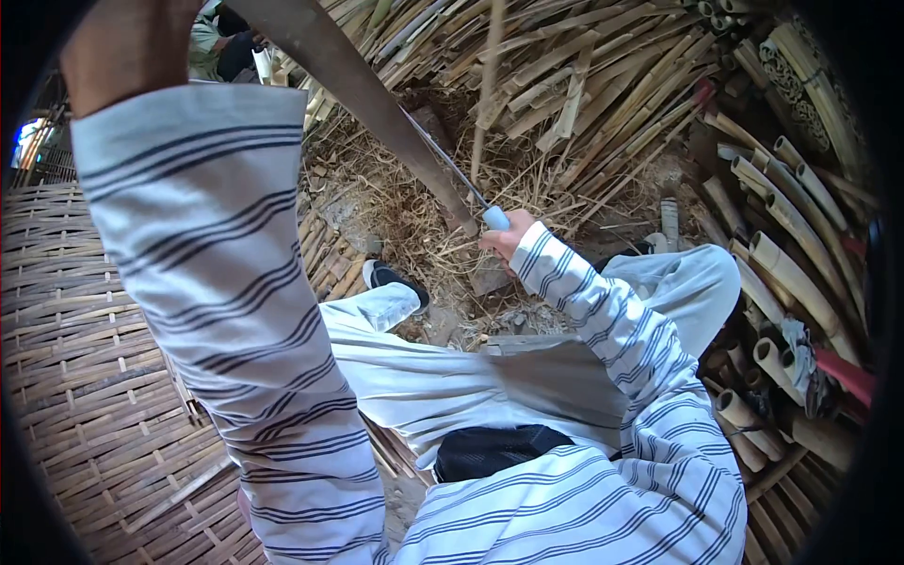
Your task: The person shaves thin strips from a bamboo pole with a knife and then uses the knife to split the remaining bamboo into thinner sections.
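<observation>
My right hand is closed round the pale blue handle of a long thin-bladed tool, its narrow metal part slanting up and to the left. Beside that metal runs a long, flat brown piece, wide at the top and narrowing to an end near my right fingers. My left forearm is raised at the upper left, and the hand beyond it is cut off by the frame edge. A blurred upright cane strip shows just above the tool.
Split bamboo strips are heaped at the back. Shavings cover the ground before my legs. Bamboo tubes are stacked on the right, with a red item among them. A woven bamboo mat spreads on the left; another person sits beyond.
</observation>
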Action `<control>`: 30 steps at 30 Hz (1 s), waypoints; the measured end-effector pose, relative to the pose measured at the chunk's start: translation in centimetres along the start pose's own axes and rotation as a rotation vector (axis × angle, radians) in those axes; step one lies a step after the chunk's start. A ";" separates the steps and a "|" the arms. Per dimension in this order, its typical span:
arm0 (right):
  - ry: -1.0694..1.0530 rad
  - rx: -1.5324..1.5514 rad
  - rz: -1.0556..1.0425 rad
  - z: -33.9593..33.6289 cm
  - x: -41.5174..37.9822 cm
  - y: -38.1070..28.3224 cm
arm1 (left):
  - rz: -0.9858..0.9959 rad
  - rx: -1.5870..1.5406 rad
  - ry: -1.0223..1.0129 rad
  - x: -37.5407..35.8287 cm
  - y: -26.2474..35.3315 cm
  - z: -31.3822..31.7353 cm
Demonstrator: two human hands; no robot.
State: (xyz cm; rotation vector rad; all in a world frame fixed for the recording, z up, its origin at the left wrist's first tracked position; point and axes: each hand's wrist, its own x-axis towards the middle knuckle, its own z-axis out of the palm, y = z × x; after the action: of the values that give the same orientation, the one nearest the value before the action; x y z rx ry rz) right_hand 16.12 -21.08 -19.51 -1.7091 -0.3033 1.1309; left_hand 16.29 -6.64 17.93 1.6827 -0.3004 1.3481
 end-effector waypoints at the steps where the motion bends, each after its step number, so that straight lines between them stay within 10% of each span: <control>1: -0.003 0.005 -0.049 0.3 -0.3 -0.8 | 0.002 0.004 0.006 0.1 -0.3 -0.2; 7: 0.099 -0.130 -0.155 2.8 3.0 4.7 | 0.018 0.022 0.037 0.5 -1.6 -0.7; 9: -0.042 -0.985 -0.470 3.6 9.2 19.6 | 0.019 0.029 0.034 0.6 -1.7 -0.8; 13: -0.038 -0.681 0.492 3.6 9.8 24.0 | 0.020 0.003 0.014 0.2 -1.5 -1.3; 30: 0.161 -0.579 0.643 4.5 10.7 28.2 | -0.013 0.075 0.078 0.6 -1.1 -2.1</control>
State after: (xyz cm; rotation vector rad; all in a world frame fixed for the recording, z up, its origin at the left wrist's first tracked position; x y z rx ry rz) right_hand 9.71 -23.97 -49.17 -2.5068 0.0439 1.4357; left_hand 15.97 -4.22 17.86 1.6865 -0.1960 1.4269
